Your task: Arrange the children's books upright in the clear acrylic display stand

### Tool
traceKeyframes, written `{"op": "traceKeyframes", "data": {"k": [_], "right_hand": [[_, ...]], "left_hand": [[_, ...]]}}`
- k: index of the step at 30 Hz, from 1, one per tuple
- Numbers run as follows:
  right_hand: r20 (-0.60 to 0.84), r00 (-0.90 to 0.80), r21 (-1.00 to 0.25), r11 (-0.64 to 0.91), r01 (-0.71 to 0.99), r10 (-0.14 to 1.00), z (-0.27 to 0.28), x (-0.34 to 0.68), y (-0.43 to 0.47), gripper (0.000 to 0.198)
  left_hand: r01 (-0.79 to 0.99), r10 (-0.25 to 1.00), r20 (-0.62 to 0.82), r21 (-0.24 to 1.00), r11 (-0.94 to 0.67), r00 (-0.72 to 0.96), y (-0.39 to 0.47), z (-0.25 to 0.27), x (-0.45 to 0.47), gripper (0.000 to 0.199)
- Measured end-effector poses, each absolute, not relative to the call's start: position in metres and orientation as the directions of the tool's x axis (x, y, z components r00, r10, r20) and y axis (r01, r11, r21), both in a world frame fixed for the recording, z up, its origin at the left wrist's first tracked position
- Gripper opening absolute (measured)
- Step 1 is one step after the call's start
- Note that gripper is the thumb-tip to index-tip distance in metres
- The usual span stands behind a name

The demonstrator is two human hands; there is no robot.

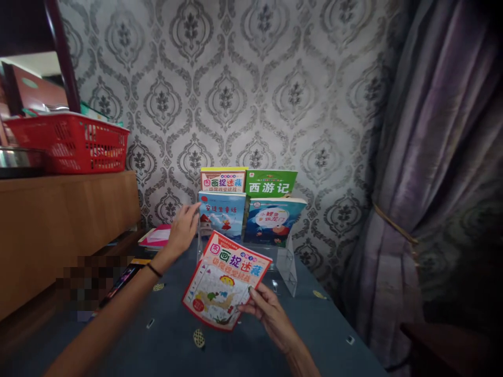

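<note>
In my right hand (269,314) is a red-bordered picture book (226,283), pinched at its lower right edge, thumb on the cover. It is tilted in front of a clear acrylic book stand (287,269). My left hand (186,225), a dark band on its wrist, reaches to the left edge of a blue storybook (223,214) with fingers stretched out; I cannot tell if they touch it. The blue book stands in the front row beside a dark blue book (271,222). Behind them stand another red-bordered book (223,178) and a green book (271,180).
A dark blue-grey tablecloth (157,335) covers the table. At the left, a red plastic basket (88,141) sits on a wooden cabinet (70,220). Pink items (155,235) and a dark book (121,280) lie by it. A grey curtain (408,183) hangs at right.
</note>
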State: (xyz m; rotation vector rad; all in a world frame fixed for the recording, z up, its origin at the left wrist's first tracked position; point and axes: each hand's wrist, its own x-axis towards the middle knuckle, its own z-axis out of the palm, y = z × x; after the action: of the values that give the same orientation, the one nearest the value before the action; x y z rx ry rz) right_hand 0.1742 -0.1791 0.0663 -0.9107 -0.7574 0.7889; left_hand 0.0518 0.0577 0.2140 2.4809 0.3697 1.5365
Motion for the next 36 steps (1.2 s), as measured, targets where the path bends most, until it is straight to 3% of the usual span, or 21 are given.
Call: {"op": "traceKeyframes", "data": {"k": [3,7,17,22,28,36], "right_hand": [[0.239,0.541,-0.880,0.416,-0.230,0.807,0.071,0.181,-0.184,0.043],[0.274,0.600,-0.860,0.470,-0.197,0.752,0.078,0.188,-0.191,0.042],[0.375,0.745,-0.800,0.598,-0.041,0.552,0.123,0.203,-0.222,0.036],[0.485,0.782,-0.728,0.676,0.112,0.392,0.164,0.218,-0.240,0.032],[0.628,0.728,-0.649,0.702,0.294,0.276,0.216,0.230,-0.253,0.026],[0.780,0.578,-0.541,0.722,0.432,0.239,0.284,0.232,-0.232,0.024]], "left_hand": [[0.271,0.179,0.876,0.058,-0.961,0.447,0.071,0.238,0.065,0.043],[0.341,0.134,0.844,-0.061,-0.938,0.519,0.076,0.255,0.074,0.043],[0.296,0.147,0.767,-0.058,-0.954,0.624,0.082,0.273,0.078,0.035],[0.324,0.130,0.757,-0.114,-0.939,0.641,0.084,0.285,0.082,0.031],[0.365,0.160,0.725,-0.134,-0.921,0.670,0.087,0.293,0.088,0.029],[0.349,0.202,0.636,-0.112,-0.930,0.745,0.100,0.294,0.097,0.030]]}}
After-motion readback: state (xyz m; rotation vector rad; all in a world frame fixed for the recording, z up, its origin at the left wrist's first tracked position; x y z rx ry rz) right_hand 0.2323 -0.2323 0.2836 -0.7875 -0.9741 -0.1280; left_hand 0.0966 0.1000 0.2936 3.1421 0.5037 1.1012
